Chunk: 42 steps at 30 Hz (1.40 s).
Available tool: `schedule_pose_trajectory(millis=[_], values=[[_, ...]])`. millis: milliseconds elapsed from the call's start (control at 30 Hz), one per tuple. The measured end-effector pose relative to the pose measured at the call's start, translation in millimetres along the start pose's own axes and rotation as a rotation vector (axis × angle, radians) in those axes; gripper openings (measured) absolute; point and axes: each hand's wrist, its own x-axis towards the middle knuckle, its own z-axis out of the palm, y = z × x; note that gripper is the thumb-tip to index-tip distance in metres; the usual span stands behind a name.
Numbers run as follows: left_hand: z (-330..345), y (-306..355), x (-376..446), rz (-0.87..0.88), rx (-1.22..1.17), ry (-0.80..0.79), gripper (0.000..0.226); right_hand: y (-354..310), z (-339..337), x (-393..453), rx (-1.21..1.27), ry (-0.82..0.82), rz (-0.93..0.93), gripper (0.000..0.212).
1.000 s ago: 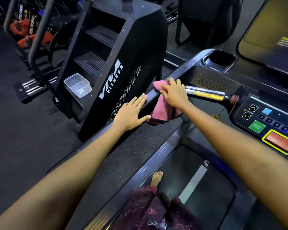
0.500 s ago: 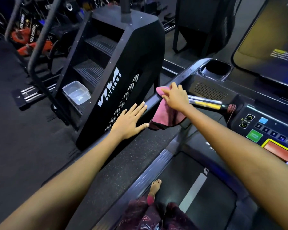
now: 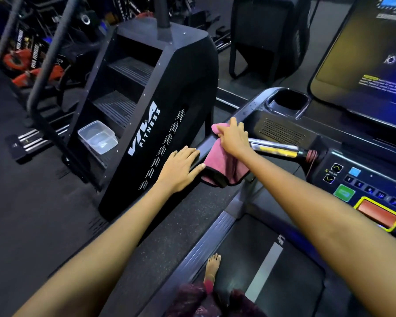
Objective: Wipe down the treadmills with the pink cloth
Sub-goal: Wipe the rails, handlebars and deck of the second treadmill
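Note:
I stand on a black treadmill [image 3: 270,266]. Its left handrail [image 3: 247,110] runs up to the console. The pink cloth [image 3: 222,165] is draped over that rail and hangs down its inner side. My right hand [image 3: 234,138] presses the cloth's upper part onto the rail, fingers spread over it. Just below the cloth, my left hand [image 3: 181,168] rests flat on the same rail with straight fingers, its thumb close to the cloth's edge.
A black Viva Fitness stair machine [image 3: 151,115] stands close on the left with a clear plastic tub [image 3: 98,137] on its step. The console has a cup holder [image 3: 288,100], a silver grip bar [image 3: 277,148], buttons [image 3: 344,193] and a large screen [image 3: 364,58]. My bare foot [image 3: 213,264] is on the belt.
My right hand has slid the cloth a little further up the handrail toward the console. My left hand stays on the rail, its fingers now closer together.

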Motion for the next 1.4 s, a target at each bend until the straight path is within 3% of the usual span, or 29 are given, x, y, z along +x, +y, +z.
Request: schedule_pose_trajectory(millis=[200,400,600,767,900,967,1067,1200,1333,1400], values=[[6,13,50,-0.054,-0.138,-0.124,0.058,0,-3,36,-0.026,0.001,0.183,0.029],[15,9,64,-0.043,-0.172,-0.134,0.086,30,-25,86,-0.014,-0.131,0.193,0.035],[14,14,64,-0.045,-0.126,-0.133,0.085,52,-59,116,-0.271,-0.201,-0.006,0.031],[11,13,65,-0.048,-0.147,-0.135,0.085,52,-88,124,-0.619,0.001,-0.407,0.023],[11,12,63,-0.050,-0.151,-0.136,0.084,50,-90,107,-0.664,-0.081,-0.588,0.029],[11,12,62,-0.042,-0.139,-0.149,0.082,55,-69,84,-0.548,-0.152,-0.563,0.030],[12,12,64,-0.037,-0.099,-0.163,0.078,60,-35,52,-0.317,-0.113,-0.451,0.031],[14,13,67,-0.056,-0.030,-0.168,0.078,63,-32,50,-0.425,-0.105,-0.438,0.036],[13,28,90,-0.063,-0.024,-0.224,0.076,72,-38,62,-0.380,-0.148,-0.095,0.040],[14,37,108,-0.082,-0.088,-0.217,0.076,65,-33,59,-0.382,-0.136,-0.131,0.040]])
